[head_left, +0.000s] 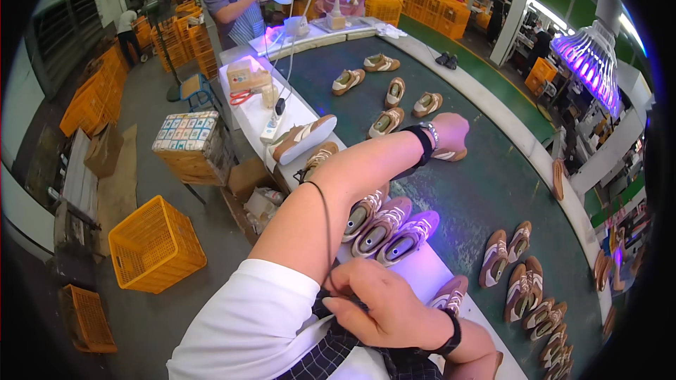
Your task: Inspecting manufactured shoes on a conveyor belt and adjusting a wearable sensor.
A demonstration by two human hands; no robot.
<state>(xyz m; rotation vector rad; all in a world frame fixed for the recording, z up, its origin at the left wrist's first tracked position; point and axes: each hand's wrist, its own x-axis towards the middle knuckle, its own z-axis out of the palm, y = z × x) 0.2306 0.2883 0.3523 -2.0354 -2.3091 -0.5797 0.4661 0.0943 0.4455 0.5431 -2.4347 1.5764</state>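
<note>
My left arm stretches across a row of brown-and-white lace-up sneakers (388, 225) under violet light. At its far end my left hand (449, 129), with a watch and black band at the wrist, is closed over a sneaker (454, 155) on the green belt (465, 200); its fingertips are hidden. My right hand (384, 302) is bent back close to my body, its fingers curled at the end of a thin black cord (328, 239) that hangs over my left forearm. A larger sneaker (304, 138) lies tilted on the white ledge, showing its pale sole.
More sneakers (522, 285) stand on the belt at right. The ledge holds red scissors (241, 98), a power strip (272, 125) and a small box (248, 76). At left are an orange crate (156, 245) and a stool (193, 131). A lamp (591, 60) hangs upper right. Two people work across the far end.
</note>
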